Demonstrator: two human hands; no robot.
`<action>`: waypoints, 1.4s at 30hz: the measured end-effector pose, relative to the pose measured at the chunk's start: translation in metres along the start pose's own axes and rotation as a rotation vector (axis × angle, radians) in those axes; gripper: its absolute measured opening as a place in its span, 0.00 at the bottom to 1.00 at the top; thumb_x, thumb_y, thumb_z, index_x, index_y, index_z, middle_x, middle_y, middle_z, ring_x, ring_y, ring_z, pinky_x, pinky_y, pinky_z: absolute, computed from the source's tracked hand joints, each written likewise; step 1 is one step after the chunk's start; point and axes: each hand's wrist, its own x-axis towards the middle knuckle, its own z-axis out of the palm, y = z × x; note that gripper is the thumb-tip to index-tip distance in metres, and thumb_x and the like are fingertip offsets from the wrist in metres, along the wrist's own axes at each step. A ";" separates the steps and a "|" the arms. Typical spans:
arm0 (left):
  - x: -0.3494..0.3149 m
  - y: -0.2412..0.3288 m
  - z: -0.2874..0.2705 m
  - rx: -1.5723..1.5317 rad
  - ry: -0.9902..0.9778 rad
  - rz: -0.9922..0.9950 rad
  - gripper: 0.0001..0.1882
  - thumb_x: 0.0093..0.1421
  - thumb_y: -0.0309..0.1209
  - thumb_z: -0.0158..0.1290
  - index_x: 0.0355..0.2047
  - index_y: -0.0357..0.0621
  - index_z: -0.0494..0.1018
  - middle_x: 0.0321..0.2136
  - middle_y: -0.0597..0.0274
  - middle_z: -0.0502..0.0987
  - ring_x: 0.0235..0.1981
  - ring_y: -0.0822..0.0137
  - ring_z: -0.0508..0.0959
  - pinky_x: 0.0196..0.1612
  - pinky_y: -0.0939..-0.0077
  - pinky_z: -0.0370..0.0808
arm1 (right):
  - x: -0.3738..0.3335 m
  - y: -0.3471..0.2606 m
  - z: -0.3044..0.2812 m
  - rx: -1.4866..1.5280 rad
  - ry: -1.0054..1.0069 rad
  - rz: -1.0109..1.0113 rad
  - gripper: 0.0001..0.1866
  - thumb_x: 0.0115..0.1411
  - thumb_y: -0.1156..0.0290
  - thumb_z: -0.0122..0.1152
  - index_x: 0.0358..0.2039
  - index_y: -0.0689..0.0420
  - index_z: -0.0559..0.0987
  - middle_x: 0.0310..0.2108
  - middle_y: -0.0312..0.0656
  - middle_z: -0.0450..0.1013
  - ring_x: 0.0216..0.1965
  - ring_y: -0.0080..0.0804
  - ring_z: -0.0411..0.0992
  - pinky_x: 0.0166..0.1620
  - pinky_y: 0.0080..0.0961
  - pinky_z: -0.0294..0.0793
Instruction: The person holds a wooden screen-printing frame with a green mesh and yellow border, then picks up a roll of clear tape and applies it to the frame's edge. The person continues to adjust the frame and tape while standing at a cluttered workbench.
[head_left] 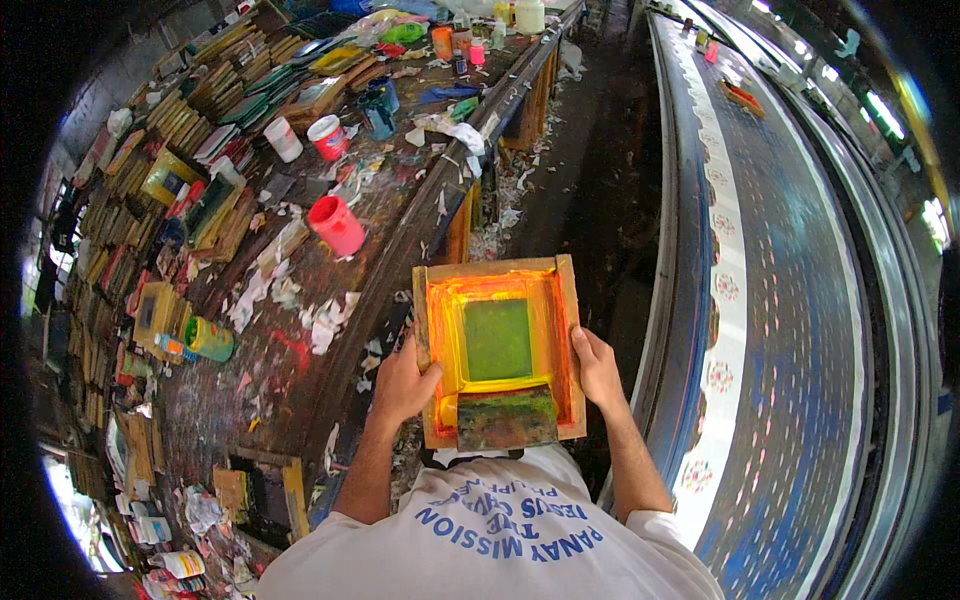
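Observation:
A wooden screen-printing frame (424, 330) is held level in front of my chest by both hands. Its inner border is smeared with yellow and orange ink around a green mesh rectangle (498, 340). Against the near side of the frame leans a dark, ink-stained squeegee (507, 420), its lower part overlapping the near rail. My left hand (405, 382) grips the left rail, thumb on top. On the right rail my right hand (597, 368) is closed, its thumb along the upper edge. The fingers beneath the frame are hidden.
To the left is a cluttered table (300, 390) with a pink ink tub (336, 226), a green tub (208, 340), paper scraps and stacked wooden frames (180, 125). At right runs a long printing table (790, 350) with a white printed strip (725, 250). A dark aisle (590, 170) lies between.

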 end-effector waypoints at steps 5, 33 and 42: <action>0.127 0.032 0.028 -0.082 0.007 -0.079 0.34 0.62 0.35 0.61 0.66 0.34 0.68 0.45 0.37 0.85 0.47 0.37 0.85 0.50 0.49 0.81 | 0.135 0.005 -0.044 0.096 -0.069 -0.001 0.31 0.79 0.47 0.50 0.64 0.63 0.79 0.48 0.53 0.85 0.51 0.32 0.81 0.55 0.33 0.78; 1.054 0.214 0.251 0.184 -0.243 0.200 0.42 0.64 0.43 0.62 0.68 0.20 0.65 0.26 0.34 0.81 0.30 0.37 0.84 0.34 0.43 0.79 | 0.932 0.042 -0.338 0.267 0.111 0.076 0.29 0.81 0.52 0.50 0.60 0.68 0.80 0.48 0.35 0.82 0.48 0.22 0.76 0.54 0.26 0.76; 1.298 0.307 0.287 0.122 -0.110 0.100 0.47 0.61 0.37 0.62 0.78 0.41 0.56 0.32 0.33 0.84 0.33 0.34 0.84 0.39 0.44 0.80 | 1.206 -0.007 -0.448 0.082 0.009 0.046 0.30 0.81 0.50 0.48 0.63 0.65 0.79 0.48 0.49 0.85 0.50 0.30 0.79 0.57 0.31 0.78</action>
